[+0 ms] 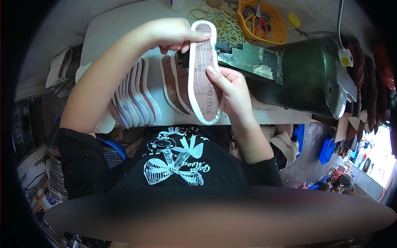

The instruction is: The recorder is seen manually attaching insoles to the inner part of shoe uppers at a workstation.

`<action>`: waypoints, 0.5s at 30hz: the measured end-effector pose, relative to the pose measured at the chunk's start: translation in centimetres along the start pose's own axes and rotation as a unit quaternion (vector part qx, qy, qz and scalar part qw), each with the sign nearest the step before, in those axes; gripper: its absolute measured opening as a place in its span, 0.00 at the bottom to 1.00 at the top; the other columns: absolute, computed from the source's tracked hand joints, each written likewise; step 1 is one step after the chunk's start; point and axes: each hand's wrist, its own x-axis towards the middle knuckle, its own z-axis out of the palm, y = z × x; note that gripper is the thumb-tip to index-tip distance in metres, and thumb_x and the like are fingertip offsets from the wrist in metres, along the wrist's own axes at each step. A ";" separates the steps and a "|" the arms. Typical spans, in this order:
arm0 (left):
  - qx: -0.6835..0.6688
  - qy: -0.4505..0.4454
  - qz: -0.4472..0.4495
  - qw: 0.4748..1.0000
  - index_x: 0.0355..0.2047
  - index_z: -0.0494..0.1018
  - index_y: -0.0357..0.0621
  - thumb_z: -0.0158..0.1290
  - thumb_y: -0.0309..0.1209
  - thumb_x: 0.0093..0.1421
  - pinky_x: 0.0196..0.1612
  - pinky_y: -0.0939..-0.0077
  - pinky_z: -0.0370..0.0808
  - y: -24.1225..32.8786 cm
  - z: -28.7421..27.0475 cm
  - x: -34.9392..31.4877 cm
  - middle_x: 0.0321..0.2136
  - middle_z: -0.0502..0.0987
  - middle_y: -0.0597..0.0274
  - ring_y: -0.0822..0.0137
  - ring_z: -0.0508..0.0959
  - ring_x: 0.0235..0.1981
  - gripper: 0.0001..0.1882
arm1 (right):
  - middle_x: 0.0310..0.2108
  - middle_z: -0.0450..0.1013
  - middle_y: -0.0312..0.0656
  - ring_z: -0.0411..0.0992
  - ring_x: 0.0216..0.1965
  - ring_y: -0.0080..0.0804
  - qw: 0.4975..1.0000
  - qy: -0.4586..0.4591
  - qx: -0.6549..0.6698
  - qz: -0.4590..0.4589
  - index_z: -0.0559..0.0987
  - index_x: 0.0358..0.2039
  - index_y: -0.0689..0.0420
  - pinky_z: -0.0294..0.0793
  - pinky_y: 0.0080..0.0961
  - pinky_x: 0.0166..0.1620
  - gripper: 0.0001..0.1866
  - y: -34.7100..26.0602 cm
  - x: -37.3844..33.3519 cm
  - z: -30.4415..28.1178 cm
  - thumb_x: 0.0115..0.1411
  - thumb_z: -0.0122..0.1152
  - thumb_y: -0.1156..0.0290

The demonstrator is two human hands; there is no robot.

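Observation:
Both my hands hold up a long shoe insole [202,89], brown in the middle with a white rim and faint lines across it. My left hand [175,35] pinches its narrower far end, thumb on the brown face. Lower down, my right hand [232,87] grips the right edge with the thumb pressed on the face; its other fingers are hidden behind. Just behind the insole is the narrow end of a green machine [258,66]; the insole covers part of it. More brown insoles [169,82] lie on the table beside it, left of my right hand.
A fanned row of white-edged insoles [134,99] lies on the white table [111,31] at left. Tangled yellow-green cord [225,22] and a yellow basket [278,35] with red- and orange-handled tools stand at the back. A blue bin [327,151] is at right.

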 end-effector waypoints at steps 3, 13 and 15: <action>-0.003 0.032 0.014 0.999 0.10 0.67 0.47 0.49 0.60 0.53 0.08 0.78 0.53 -0.5 -0.7 1.5 0.04 0.57 0.72 0.78 0.54 0.05 0.31 | 0.27 0.76 0.39 0.71 0.25 0.17 0.998 0.054 -0.011 -0.014 0.77 0.33 0.68 0.70 0.14 0.30 0.16 0.1 0.9 0.9 0.61 0.55 0.64; -0.216 0.272 0.211 0.914 0.34 0.73 0.41 0.46 0.43 0.63 0.22 0.90 0.60 -4.7 2.1 -3.6 0.17 0.68 0.73 0.83 0.63 0.18 0.17 | 0.26 0.73 0.33 0.69 0.25 0.16 0.988 -0.058 -0.136 0.043 0.74 0.37 0.63 0.69 0.14 0.28 0.12 2.3 -1.6 2.9 0.61 0.55 0.65; -0.270 0.346 0.265 0.859 0.42 0.70 0.38 0.45 0.37 0.64 0.32 0.88 0.61 -4.4 3.4 -6.9 0.23 0.70 0.67 0.80 0.64 0.26 0.15 | 0.30 0.74 0.34 0.69 0.27 0.16 0.979 -0.130 -0.153 0.030 0.74 0.39 0.64 0.70 0.16 0.31 0.12 2.9 -1.9 2.9 0.62 0.54 0.67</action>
